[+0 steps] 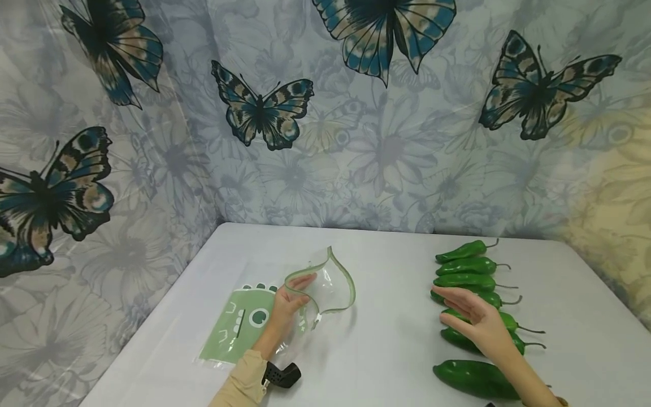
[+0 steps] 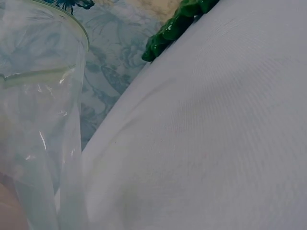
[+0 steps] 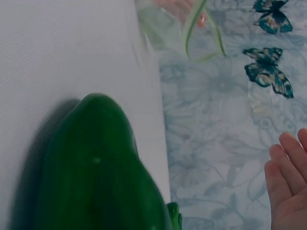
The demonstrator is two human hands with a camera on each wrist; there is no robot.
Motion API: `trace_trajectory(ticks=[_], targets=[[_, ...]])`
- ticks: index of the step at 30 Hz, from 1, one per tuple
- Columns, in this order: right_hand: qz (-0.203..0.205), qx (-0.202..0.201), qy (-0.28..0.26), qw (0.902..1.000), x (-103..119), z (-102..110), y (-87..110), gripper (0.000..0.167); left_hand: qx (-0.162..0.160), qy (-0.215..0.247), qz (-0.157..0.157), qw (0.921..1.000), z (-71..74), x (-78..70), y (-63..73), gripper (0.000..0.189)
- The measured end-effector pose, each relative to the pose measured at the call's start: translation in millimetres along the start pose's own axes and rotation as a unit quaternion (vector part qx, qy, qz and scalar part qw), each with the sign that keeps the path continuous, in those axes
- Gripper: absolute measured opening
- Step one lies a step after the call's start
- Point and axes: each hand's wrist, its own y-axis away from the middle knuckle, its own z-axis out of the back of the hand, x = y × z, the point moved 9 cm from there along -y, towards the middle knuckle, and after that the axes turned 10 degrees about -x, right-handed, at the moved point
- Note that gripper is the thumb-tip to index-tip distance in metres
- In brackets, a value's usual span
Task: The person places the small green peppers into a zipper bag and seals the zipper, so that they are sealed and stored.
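My left hand [image 1: 287, 311] holds up a clear zip bag [image 1: 333, 288] by its side. The bag's green-edged mouth gapes toward the right, and its clear wall [image 2: 43, 124] fills the left of the left wrist view. Beside and beneath that hand, clear plastic with a green cartoon-face print [image 1: 229, 333] lies flat on the table. On the right, my right hand [image 1: 478, 322] hovers over a column of green peppers [image 1: 465, 265], fingers extended and holding nothing. The nearest big pepper [image 1: 473, 377] lies below this hand, partly covered by the forearm; it looms large in the right wrist view.
A white table [image 1: 386, 316] carries everything, with a stretch of tabletop between bag and peppers. Butterfly-patterned cloth [image 1: 386, 152] hangs behind and on the left. The peppers' stems point right. A black wrist device [image 1: 282, 375] sits at the left cuff.
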Motion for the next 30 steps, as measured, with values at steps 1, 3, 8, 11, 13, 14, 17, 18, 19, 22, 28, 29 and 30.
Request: trace_trajectory(ticks=[1, 3, 8, 11, 13, 14, 17, 18, 19, 22, 28, 29, 30], targets=[[-0.002, -0.001, 0.007, 1.0, -0.1, 2.9, 1.1, 0.045, 0.001, -0.002, -0.001, 1.0, -1.0, -0.8, -0.4, 0.045], [-0.006, -0.002, 0.022, 0.9997, -0.4, 8.6, 3.1, 0.045, 0.0, -0.001, -0.002, 1.0, -2.4, -2.2, -1.4, 0.046], [-0.012, -0.003, 0.035, 0.9993, 0.2, 21.6, 10.8, 0.045, -0.007, 0.0, -0.007, 1.0, -3.4, -4.5, -1.4, 0.045], [-0.022, -0.006, 0.04, 0.9989, -1.0, 29.2, 17.3, 0.045, -0.001, 0.003, -0.01, 0.9999, -3.5, -4.7, -0.4, 0.044], [-0.031, -0.007, 0.051, 0.9982, -2.8, 33.7, 21.5, 0.044, 0.008, 0.003, -0.011, 0.9999, -4.8, -5.0, 0.2, 0.043], [-0.034, -0.008, 0.059, 0.9976, -3.6, 35.6, 23.5, 0.043, 0.014, 0.001, -0.013, 0.9998, -5.5, -5.3, 0.6, 0.043], [-0.043, -0.011, 0.091, 0.9948, -5.1, 41.7, 27.8, 0.043, 0.03, -0.002, -0.018, 0.9994, -8.0, -6.3, 0.4, 0.042], [-0.048, -0.013, 0.1, 0.9937, -6.0, 44.2, 29.5, 0.044, 0.032, -0.001, -0.019, 0.9993, -8.7, -6.6, 0.4, 0.042], [-0.055, -0.016, 0.112, 0.9921, -7.5, 47.0, 31.6, 0.045, 0.034, 0.0, -0.022, 0.9992, -9.1, -7.0, 0.2, 0.041], [-0.077, -0.024, 0.146, 0.986, -13.2, 57.0, 38.5, 0.047, 0.033, -0.001, -0.03, 0.999, -10.5, -8.5, 0.4, 0.042], [-0.1, -0.016, 0.111, 0.9886, -22.3, 70.6, 51.0, 0.051, 0.015, -0.008, -0.024, 0.9996, -10.4, -8.9, 1.5, 0.047], [-0.097, -0.015, 0.099, 0.9902, -22.2, 72.0, 51.8, 0.051, 0.013, -0.011, -0.025, 0.9996, -10.3, -8.9, 1.4, 0.048], [-0.095, -0.015, 0.088, 0.9915, -22.0, 73.2, 52.4, 0.052, 0.012, -0.013, -0.026, 0.9995, -10.6, -9.0, 1.2, 0.049]])
